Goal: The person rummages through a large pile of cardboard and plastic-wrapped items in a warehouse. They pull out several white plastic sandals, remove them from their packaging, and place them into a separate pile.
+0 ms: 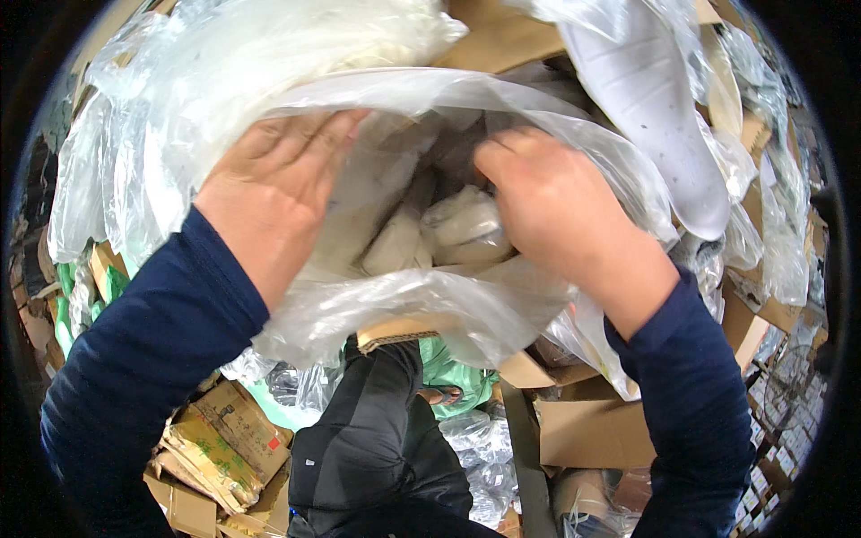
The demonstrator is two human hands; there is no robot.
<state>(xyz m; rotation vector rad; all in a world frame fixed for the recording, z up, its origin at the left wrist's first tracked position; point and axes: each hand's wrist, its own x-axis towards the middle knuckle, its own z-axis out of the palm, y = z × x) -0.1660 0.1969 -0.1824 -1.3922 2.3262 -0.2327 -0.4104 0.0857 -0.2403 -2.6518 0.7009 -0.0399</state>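
Note:
A large clear plastic bag (386, 309) gapes in front of me, its mouth spread wide. Inside lie several pale pieces (465, 220), at least one in clear wrap; their exact kind is hard to make out. My left hand (278, 166) lies against the left side of the bag's mouth with its fingers stretched out. Over the right part of the opening, my right hand (547, 184) has its fingers curled together just above the pale pieces. Whatever those fingers hold, if anything, is hidden.
A white sole-shaped piece (650, 117) lies at the upper right. Another full plastic bag (242, 63) bulges at the upper left. Flattened cardboard (229, 430) lies at the lower left, and an open cardboard box (596, 435) stands at the lower right. Clear-wrapped bundles (484, 453) lie beside my leg.

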